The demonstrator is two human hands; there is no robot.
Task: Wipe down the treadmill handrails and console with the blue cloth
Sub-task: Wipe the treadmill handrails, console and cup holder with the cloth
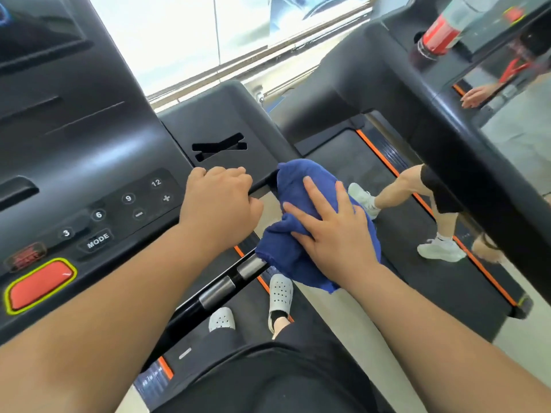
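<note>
Looking down at the treadmill console [89, 162], both arms are stretched out in front. The right hand [331, 231] lies on top of the blue cloth [298, 186], fingers spread a bit and pressing it flat against the handrail [214, 290], right where the rail meets the console's corner. The cloth is bunched up and draped over the rail, so it hides that stretch completely, with a loose end hanging down toward the person's side.

The left hand [220, 201] is curled shut, knuckles up, gripping the console's edge just beside the cloth, close but not quite touching it as far as I can tell. Next to that hand sits the button panel [125, 210] with 3, 6, 9, 12, plus, minus and MODE, and further left there's the red stop button [38, 286] with a yellow outline.

Below the rail you can see pale perforated clogs [280, 293] on the belt. Over on the neighbouring treadmill [417, 234], somebody's legs in white sneakers [441, 250] are on the belt, and a red-labelled bottle [438, 34] sits up in its holder.
</note>
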